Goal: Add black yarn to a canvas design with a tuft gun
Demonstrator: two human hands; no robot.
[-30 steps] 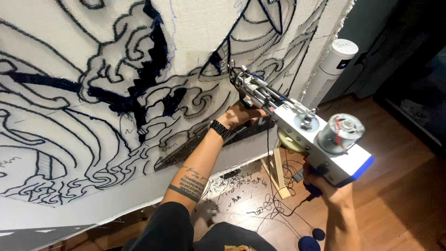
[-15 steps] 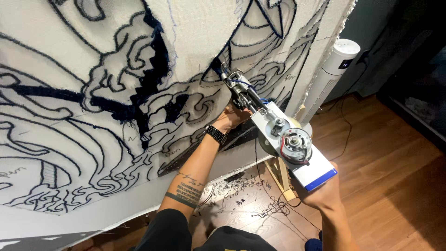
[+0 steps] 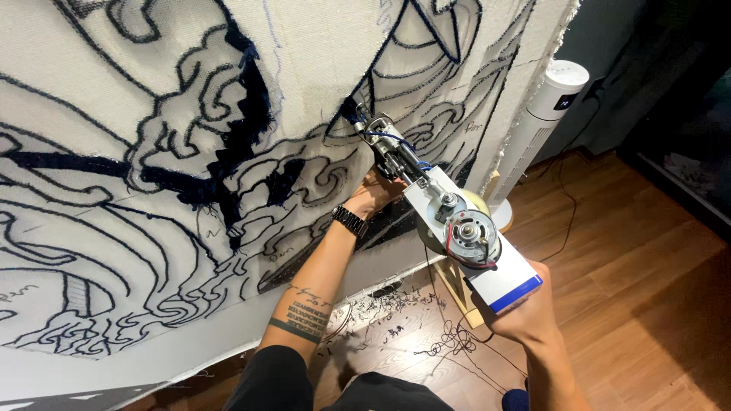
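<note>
We clamp the tufting gun (image 3: 449,228) at its rear in right hand (image 3: 518,316); left hand (image 3: 377,194) grips under the front, needle touching the cloth (image 3: 137,91)

Left hand's fingers (image 3: 378,187) behind tufting gun (image 3: 442,217); cloth (image 3: 152,152) cropped.

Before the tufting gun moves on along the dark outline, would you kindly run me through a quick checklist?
1. Tufting gun tip against the cloth: ok, it meets the fabric near the dark line.
2. Right hand under the gun's rear: ok.
3. Left hand supporting near the front: ok, though partly hidden.
4. Yarn feeding freely: cannot tell.
5. Floor clear underfoot: not ok, yarn scraps lie there.
</note>
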